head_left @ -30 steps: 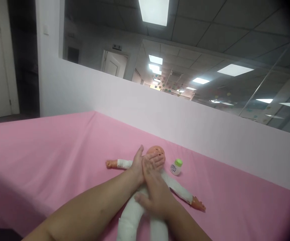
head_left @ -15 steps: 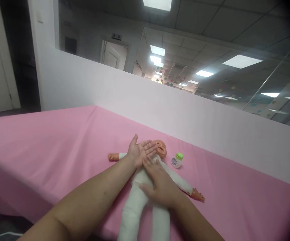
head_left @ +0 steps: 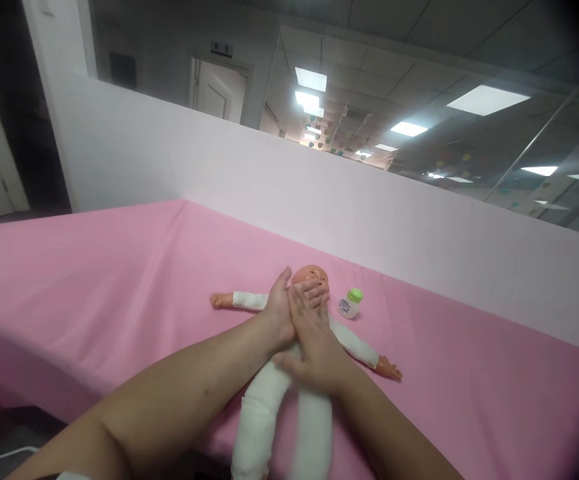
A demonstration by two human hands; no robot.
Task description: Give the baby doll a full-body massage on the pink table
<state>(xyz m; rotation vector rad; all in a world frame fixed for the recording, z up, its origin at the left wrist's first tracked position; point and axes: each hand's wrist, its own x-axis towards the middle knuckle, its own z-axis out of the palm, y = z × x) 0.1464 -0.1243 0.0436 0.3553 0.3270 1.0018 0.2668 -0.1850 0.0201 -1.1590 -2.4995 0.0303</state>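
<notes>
left hand (head_left: 281, 311) open, palm up | right hand (head_left: 315, 348) open, laid across it | doll (head_left: 260, 413) beneath

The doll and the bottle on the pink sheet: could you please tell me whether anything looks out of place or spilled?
Nothing stands out: the doll lies face up, arms spread, and the bottle stands upright, capped, with no visible spill. Left hand and right hand hide much of its torso.
</notes>
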